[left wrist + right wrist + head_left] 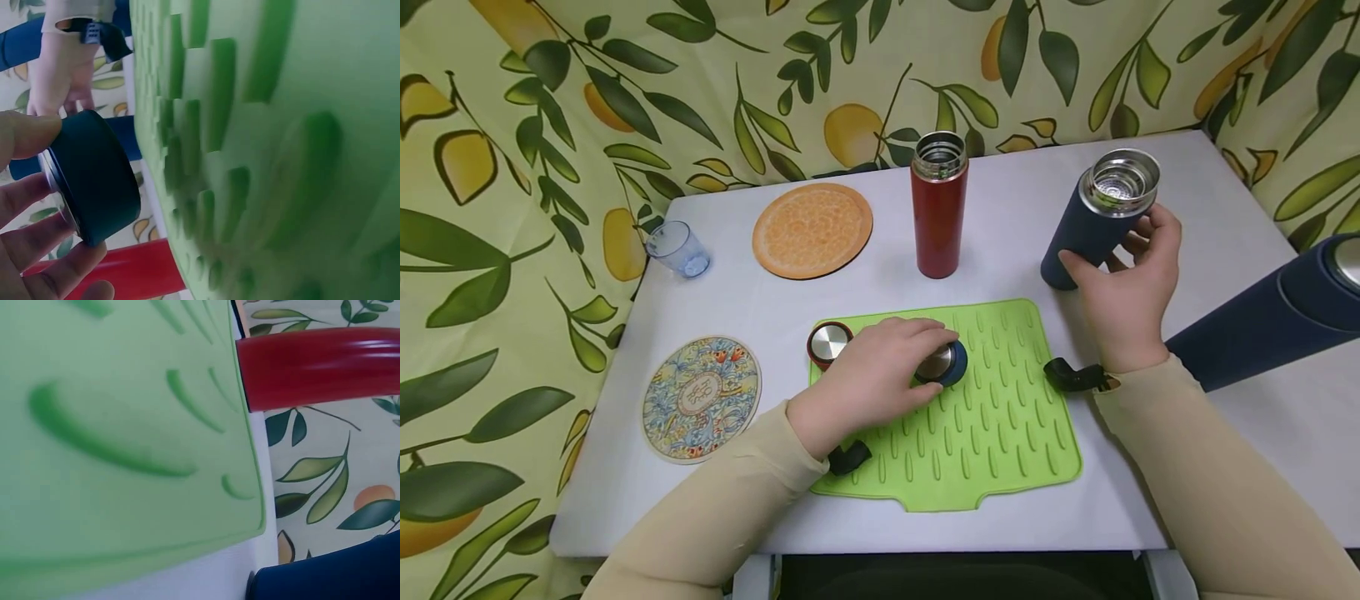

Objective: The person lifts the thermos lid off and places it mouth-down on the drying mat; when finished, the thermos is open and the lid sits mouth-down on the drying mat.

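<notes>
My left hand [872,375] pinches a dark blue bottle lid [956,364] with a silver top, over the green drying mat [992,433]. In the left wrist view the thumb and fingertips sit round the rim of the lid [94,178]. On the right, my right hand [1138,287] grips a dark blue thermos bottle [1075,229] whose steel mouth is uncovered. The bottle's base is at the table; only part of the bottle [337,575] shows in the right wrist view. A red-rimmed lid [830,342] with a silver top lies on the mat's back left corner.
An uncapped red thermos bottle [938,225] stands behind the mat. A taller blue flask [1262,321] stands beside my right forearm. To the left are an orange round board [812,231], a patterned round trivet [702,429] and a blue glass [679,250].
</notes>
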A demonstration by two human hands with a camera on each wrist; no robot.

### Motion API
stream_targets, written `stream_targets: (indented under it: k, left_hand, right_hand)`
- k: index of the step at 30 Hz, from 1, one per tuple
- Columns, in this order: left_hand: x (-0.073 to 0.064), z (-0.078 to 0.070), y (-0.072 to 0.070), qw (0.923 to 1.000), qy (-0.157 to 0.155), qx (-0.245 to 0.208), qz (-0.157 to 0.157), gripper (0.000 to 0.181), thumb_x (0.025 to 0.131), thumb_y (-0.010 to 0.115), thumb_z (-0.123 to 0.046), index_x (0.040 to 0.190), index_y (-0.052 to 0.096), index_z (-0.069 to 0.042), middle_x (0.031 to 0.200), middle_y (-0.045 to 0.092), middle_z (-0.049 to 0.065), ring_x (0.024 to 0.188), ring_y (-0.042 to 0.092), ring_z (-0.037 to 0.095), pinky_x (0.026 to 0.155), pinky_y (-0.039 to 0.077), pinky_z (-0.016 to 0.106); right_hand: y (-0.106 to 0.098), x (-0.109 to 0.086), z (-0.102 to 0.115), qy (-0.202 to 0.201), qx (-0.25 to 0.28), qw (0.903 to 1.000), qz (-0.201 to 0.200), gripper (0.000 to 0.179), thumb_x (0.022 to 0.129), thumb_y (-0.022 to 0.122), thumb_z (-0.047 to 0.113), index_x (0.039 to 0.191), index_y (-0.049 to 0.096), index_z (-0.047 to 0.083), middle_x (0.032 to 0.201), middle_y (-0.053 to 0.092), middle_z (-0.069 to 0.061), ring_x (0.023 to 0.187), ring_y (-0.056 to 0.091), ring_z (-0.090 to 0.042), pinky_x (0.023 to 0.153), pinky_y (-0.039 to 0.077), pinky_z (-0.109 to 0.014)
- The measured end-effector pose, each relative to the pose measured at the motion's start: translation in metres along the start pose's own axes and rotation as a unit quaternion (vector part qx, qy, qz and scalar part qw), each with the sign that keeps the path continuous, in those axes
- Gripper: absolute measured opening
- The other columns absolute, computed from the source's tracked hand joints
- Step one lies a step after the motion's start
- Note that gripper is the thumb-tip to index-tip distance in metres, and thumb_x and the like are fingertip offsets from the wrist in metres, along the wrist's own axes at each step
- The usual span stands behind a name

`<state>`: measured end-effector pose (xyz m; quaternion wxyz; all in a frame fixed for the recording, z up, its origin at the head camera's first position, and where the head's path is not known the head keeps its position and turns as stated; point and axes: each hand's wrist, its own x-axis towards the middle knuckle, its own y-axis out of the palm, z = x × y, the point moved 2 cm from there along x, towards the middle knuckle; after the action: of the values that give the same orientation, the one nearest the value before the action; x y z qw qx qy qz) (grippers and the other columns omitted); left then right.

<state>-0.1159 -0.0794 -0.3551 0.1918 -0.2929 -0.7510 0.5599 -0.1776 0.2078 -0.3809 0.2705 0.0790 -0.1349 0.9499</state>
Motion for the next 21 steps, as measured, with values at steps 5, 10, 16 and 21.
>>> stream_targets:
  k: [5, 10, 16, 21]
  left_hand:
    - [0.006, -0.001, 0.004, 0.9997, -0.004, 0.016, 0.017, 0.057, 0.101, 0.079, -0.028, 0.154, 0.064, -0.018, 0.151, 0.067, 0.001, 0.137, 0.066, 0.027, 0.117, 0.053, 0.043]
    - [0.011, 0.0, 0.009, 0.9989, -0.011, 0.028, 0.035, 0.055, 0.102, 0.077, -0.027, 0.155, 0.063, -0.018, 0.153, 0.066, 0.001, 0.139, 0.065, 0.027, 0.116, 0.053, 0.043]
    - [0.016, 0.0, 0.012, 0.9975, -0.017, 0.041, 0.055, 0.055, 0.105, 0.075, -0.028, 0.157, 0.062, -0.019, 0.156, 0.064, 0.002, 0.14, 0.064, 0.028, 0.116, 0.053, 0.044]
    - [0.019, -0.001, 0.013, 0.9965, -0.021, 0.048, 0.065, 0.055, 0.105, 0.075, -0.029, 0.158, 0.061, -0.02, 0.157, 0.063, 0.002, 0.139, 0.064, 0.028, 0.115, 0.054, 0.045]
  right_hand:
    - [0.001, 0.004, -0.002, 0.014, -0.007, 0.9999, 0.005, 0.088, 0.089, 0.088, 0.006, 0.161, 0.043, 0.028, 0.145, 0.05, 0.009, 0.131, 0.053, -0.01, 0.114, 0.051, -0.037]
    - [0.0, 0.008, -0.002, 0.03, -0.026, 0.9992, 0.01, 0.088, 0.092, 0.087, 0.01, 0.163, 0.04, 0.032, 0.15, 0.052, 0.005, 0.132, 0.053, -0.009, 0.113, 0.053, -0.038]
    - [0.0, 0.012, -0.001, 0.038, -0.053, 0.9978, 0.011, 0.086, 0.094, 0.085, 0.014, 0.164, 0.038, 0.032, 0.155, 0.051, 0.002, 0.131, 0.051, -0.008, 0.112, 0.056, -0.035]
    - [-0.001, 0.015, -0.003, 0.047, -0.067, 0.9966, 0.013, 0.085, 0.096, 0.086, 0.019, 0.165, 0.038, 0.032, 0.158, 0.05, 0.001, 0.134, 0.052, -0.009, 0.113, 0.056, -0.033]
